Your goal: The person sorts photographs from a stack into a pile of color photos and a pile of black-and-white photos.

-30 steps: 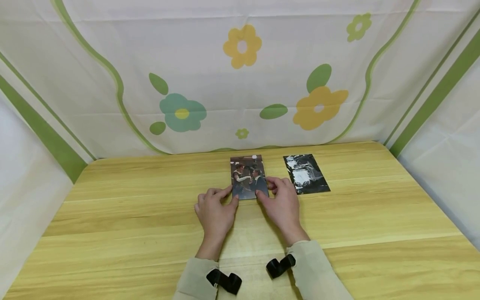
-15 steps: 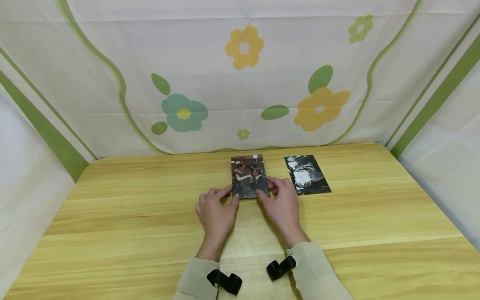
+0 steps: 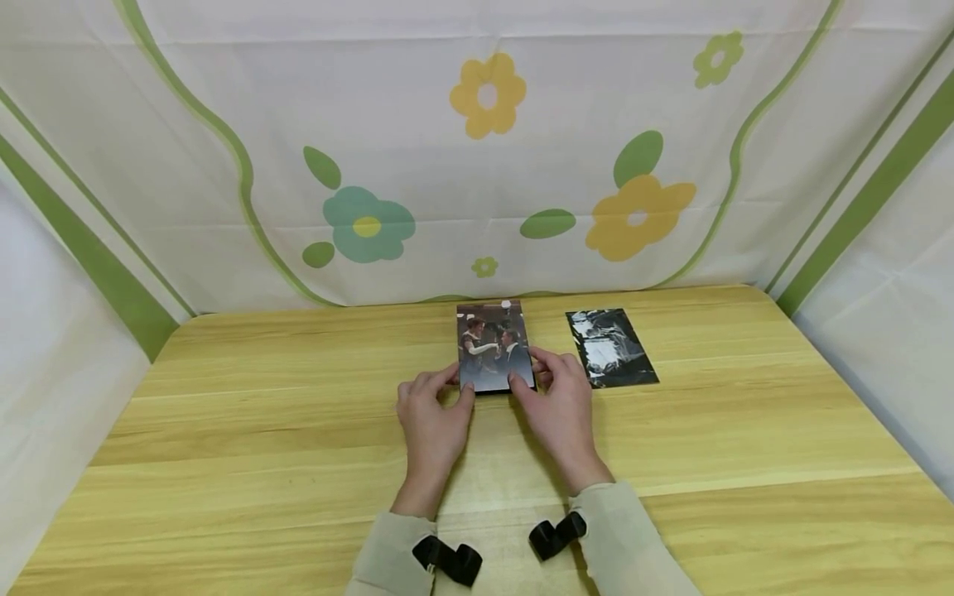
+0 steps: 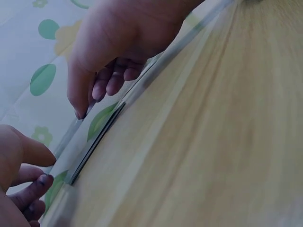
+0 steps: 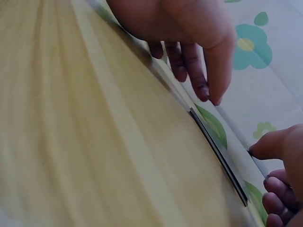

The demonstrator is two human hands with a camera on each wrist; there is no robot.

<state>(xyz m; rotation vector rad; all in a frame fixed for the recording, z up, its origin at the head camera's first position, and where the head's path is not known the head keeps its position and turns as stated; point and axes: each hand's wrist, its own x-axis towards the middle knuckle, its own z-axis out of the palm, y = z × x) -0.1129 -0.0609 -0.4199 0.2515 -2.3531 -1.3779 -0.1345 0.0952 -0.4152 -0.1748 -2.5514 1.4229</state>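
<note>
A photo card [image 3: 492,335] showing two people in formal dress is held between my hands near the back of the table. My left hand [image 3: 434,422] pinches its lower left corner, thumb on the front. At the lower right corner my right hand [image 3: 559,410] pinches it likewise. In both wrist views the card appears edge-on as a thin line, raised off the table. Beneath it lies a thin, dark flat stack [image 4: 97,144], apart from the fingers; its layered edge [image 5: 218,156] shows in the right wrist view.
A dark, glossy card [image 3: 614,348] lies flat to the right of my right hand. The wooden table [image 3: 261,463] ends at a white cloth wall [image 3: 417,99] printed with flowers. Black wrist mounts [image 3: 447,560] sit on the sleeves.
The held photo card has risen slightly, and its lower part now looks paler with glare. A dark edge shows below it. My left hand has shifted a little to the right.
</note>
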